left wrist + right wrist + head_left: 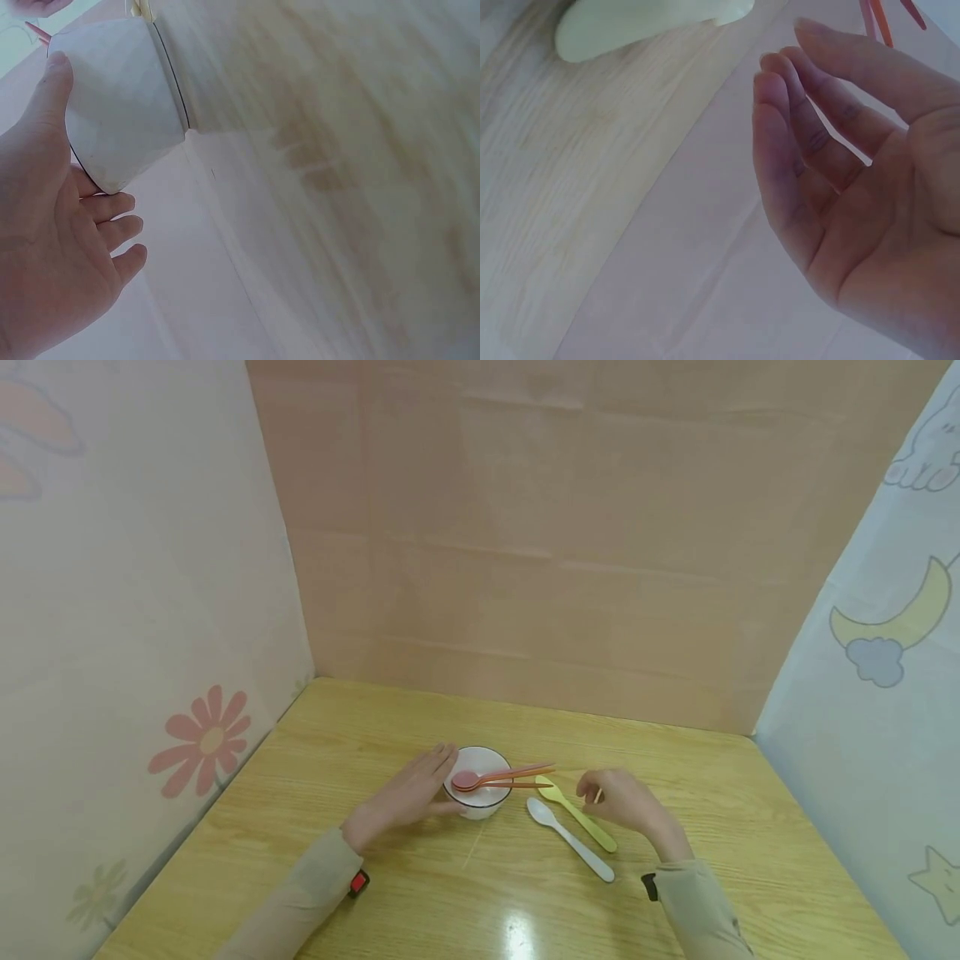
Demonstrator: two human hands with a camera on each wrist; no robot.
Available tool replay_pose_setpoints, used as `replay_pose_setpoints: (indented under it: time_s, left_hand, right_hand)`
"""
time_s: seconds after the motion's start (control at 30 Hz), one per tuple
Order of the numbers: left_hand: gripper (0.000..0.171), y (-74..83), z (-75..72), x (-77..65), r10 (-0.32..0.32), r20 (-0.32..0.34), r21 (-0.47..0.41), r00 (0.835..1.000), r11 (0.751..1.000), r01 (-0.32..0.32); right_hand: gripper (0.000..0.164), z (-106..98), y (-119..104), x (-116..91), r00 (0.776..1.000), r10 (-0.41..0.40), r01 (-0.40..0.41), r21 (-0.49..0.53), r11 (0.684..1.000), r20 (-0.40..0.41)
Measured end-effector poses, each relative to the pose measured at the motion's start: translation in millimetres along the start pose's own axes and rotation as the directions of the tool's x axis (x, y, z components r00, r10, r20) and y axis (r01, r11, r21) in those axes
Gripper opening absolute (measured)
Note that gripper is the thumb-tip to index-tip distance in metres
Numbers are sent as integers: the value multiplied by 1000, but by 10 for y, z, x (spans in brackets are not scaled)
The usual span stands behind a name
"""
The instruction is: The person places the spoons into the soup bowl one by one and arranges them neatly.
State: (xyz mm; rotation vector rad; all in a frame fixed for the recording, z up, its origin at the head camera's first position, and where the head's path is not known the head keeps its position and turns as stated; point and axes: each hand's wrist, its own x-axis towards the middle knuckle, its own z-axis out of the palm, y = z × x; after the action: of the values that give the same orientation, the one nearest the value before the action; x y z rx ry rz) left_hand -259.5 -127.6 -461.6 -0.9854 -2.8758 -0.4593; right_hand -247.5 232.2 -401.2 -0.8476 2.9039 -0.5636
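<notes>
A white bowl (480, 813) with a dark rim stands on the table, and my left hand (412, 789) grips its left side. In the left wrist view, the thumb lies along the bowl wall while the other fingers reach around the rim. Several spoons in pink, orange and red lean in the bowl, the pink spoon (465, 780) uppermost, their handles sticking out to the right. Just right of the bowl lie a yellow spoon (587, 822) and a white spoon (577, 845). Above the yellow spoon's right side, my right hand (628, 803) hovers with loosely curled fingers, holding nothing.
The wooden table (420, 893) is enclosed by a plain tan back panel (525, 568) and patterned side panels, a flower-printed one (187, 610) on the left and a moon-printed one (885, 760) on the right. The yellow spoon's head lies beneath the protruding handles.
</notes>
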Motion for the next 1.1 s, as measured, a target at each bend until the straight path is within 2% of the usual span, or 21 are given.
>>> replay_pose_setpoints:
  time_s: [0.23,0.53,1.1]
  left_hand:
    - [91,0,-10,0,14,-7,10,1000,1000,-14]
    - [92,-3,-8,-15,3,1,12,1000,1000,-3]
    - [91,2,-3,-22,1,-6,-2,1000,1000,-1]
  right_hand:
    - [12,70,39,-101,1000,10,-10,28,1000,6]
    - [15,155,107,-177,1000,-1,-1,79,997,26]
    - [21,243,206,-241,996,77,-81,94,992,45]
